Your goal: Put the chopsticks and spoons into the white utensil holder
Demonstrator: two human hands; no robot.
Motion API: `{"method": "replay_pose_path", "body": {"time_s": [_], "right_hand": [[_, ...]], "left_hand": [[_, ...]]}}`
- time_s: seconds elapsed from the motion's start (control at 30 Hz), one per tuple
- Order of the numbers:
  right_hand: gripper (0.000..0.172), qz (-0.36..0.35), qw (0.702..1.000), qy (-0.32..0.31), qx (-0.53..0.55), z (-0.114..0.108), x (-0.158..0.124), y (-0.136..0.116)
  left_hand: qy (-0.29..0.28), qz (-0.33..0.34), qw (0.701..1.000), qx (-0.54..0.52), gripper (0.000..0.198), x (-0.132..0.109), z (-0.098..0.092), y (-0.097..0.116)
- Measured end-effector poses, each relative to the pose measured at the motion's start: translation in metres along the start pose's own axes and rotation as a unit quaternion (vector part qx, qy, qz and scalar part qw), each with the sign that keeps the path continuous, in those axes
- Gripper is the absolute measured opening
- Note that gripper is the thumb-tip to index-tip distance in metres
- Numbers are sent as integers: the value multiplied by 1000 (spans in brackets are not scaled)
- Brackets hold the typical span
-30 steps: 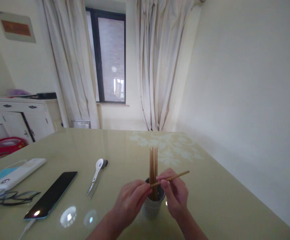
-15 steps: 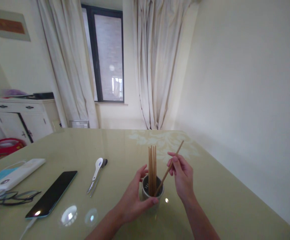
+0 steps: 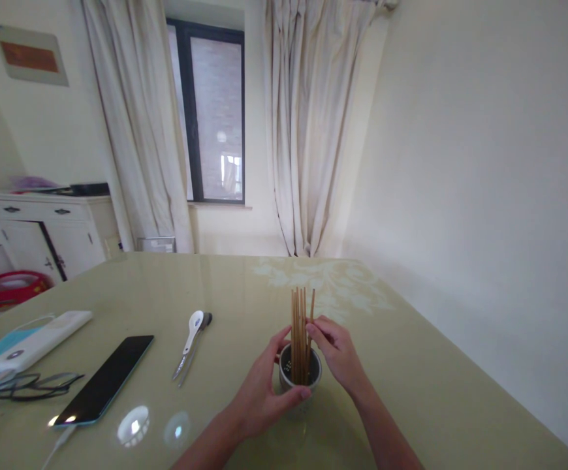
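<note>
Chopsticks (image 3: 298, 313) upright in seemingly metal cup (image 3: 316, 378)

The single chopstick (image 3: 312, 305), pinched level between both hands a second ago, now stands almost upright in the cup (image 3: 315, 377), just left of the right hand (image 3: 339, 356) fingers (its top poking above them), while the left hand (image 3: 263, 391) has dropped to wrap the cup.

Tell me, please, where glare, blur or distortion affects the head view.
Head view: two bright glare spots on the glossy table, left of the left hand gripping the cup; window hazy; verticals lean at the edges; chopsticks slightly soft.
</note>
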State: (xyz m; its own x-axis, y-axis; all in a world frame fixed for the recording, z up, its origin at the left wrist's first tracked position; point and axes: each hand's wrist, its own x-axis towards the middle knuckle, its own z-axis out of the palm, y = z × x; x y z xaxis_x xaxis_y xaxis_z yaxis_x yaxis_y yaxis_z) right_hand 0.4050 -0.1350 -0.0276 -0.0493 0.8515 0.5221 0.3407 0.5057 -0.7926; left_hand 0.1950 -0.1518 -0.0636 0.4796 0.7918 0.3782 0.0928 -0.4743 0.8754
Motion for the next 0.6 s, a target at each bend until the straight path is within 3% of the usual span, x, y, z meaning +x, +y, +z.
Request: {"method": "replay_pose_path", "body": {"time_s": [0.2,0.43,0.53,0.6], "right_hand": [[53,-14,1000,-3,-5,1,2,2],[50,26,999,-47,2,2,-1,2],[51,42,998,-38,7,3,-1,2],[53,50,998,-27,13,4,0,3]], "left_hand": [[-6,2,1000,-4,96,0,-1,2],[1,15,1000,6,101,-2,1,-4],[37,28,999,9,86,5,-12,-6],[105,-11,993,54,69,14,-34,-11]]}}
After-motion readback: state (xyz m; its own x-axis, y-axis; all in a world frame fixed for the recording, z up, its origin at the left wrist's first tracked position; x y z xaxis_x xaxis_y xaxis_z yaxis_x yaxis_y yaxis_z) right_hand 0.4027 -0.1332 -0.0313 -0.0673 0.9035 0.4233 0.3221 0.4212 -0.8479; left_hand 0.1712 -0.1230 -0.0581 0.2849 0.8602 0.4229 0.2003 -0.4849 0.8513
